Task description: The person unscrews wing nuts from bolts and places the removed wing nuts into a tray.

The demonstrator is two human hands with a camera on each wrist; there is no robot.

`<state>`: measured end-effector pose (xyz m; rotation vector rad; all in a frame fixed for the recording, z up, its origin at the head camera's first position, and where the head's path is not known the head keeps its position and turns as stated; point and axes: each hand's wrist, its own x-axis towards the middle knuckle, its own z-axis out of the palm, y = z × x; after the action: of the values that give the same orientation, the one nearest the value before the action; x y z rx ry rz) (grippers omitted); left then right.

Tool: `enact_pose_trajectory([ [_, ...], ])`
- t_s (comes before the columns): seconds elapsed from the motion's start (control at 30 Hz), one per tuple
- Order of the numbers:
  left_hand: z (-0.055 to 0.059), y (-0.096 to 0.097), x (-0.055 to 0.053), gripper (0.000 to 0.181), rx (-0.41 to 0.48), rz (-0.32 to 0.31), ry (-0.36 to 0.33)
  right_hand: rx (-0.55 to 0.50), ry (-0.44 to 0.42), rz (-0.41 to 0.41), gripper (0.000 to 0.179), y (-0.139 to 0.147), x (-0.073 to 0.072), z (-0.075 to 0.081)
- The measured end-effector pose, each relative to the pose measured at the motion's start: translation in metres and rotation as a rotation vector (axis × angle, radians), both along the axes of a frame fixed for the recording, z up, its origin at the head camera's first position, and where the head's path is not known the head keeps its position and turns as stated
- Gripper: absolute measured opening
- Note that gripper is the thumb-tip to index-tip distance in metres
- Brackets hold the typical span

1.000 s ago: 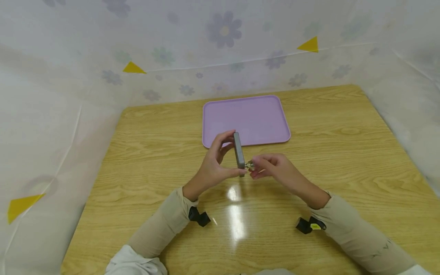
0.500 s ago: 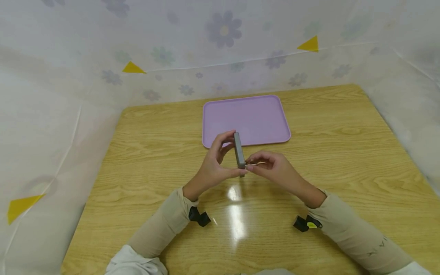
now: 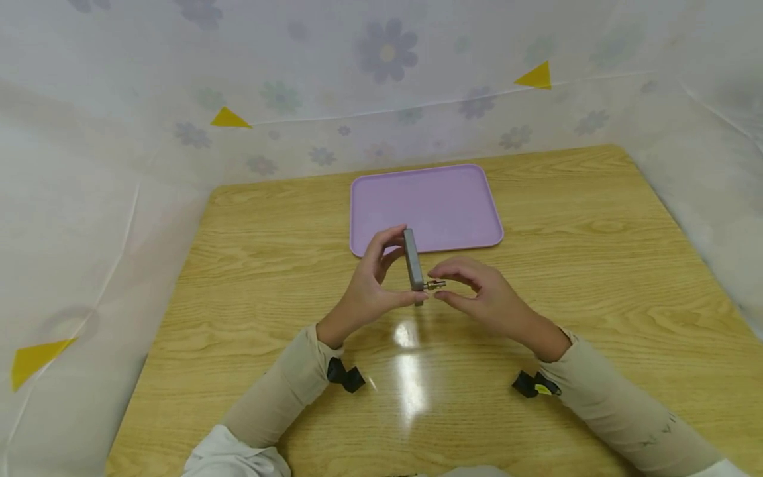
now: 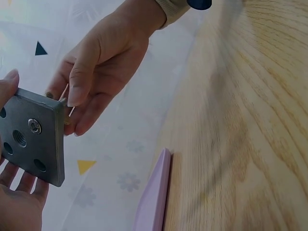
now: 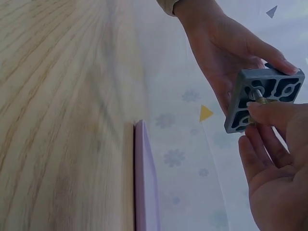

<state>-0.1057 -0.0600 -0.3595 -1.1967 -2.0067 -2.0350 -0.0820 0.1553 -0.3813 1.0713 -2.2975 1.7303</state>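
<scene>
In the head view my left hand [image 3: 372, 281] grips a grey metal plate [image 3: 412, 260] on edge, thumb below and fingertips at the top. Round holes pierce the plate's face [image 4: 33, 139], and a socket-head bolt [image 4: 34, 126] sits in one of them. The ribbed back [image 5: 262, 79] shows in the right wrist view. From that side the bolt shank [image 3: 437, 285] sticks out, with a brass-coloured nut [image 5: 261, 100] on it. My right hand [image 3: 485, 295] is around the shank end, thumb and forefinger spread above and below it with gaps showing in the head view.
A pink-purple tray [image 3: 429, 205] lies on the wooden table [image 3: 286, 252] behind the hands. White flower-patterned sheeting [image 3: 357, 79] with yellow triangles [image 3: 534, 76] encloses the back and sides.
My right fingers were at the brass nut, closed in on it near the plate half a second ago, and are now spread apart, baring the shank. The left hand and plate stay nearly still.
</scene>
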Motion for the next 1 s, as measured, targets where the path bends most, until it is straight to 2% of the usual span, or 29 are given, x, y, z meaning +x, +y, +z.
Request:
enact_pose_trajectory([
  [0.1,0.000,0.000,-0.001,0.096,0.004,0.000,0.011,0.041,-0.031,0.012,0.040,0.007,-0.004,-0.008],
  [0.17,0.000,0.000,-0.001,0.095,0.002,0.001,0.015,0.080,-0.088,0.014,0.039,0.011,-0.004,-0.010],
  [0.33,0.000,0.000,-0.001,0.095,-0.001,0.002,0.012,0.141,-0.344,0.018,0.032,0.018,0.000,-0.010],
  [0.4,0.000,0.000,-0.001,0.095,-0.001,0.002,0.010,0.113,-0.448,0.036,0.031,0.018,0.001,-0.010],
  [0.5,0.000,0.001,0.000,0.095,-0.004,0.005,0.004,0.031,-0.558,0.068,0.033,0.017,0.000,-0.009],
  [0.6,0.000,0.001,0.001,0.094,-0.005,0.004,0.001,-0.038,-0.614,0.078,0.035,0.015,0.000,-0.008],
  [0.83,0.000,0.002,0.001,0.094,-0.008,-0.002,-0.008,-0.119,-0.704,0.028,0.036,0.008,-0.002,-0.007],
  [1.0,0.000,0.002,0.002,0.095,-0.014,-0.005,-0.015,-0.137,-0.694,0.004,0.035,0.002,-0.002,-0.007],
])
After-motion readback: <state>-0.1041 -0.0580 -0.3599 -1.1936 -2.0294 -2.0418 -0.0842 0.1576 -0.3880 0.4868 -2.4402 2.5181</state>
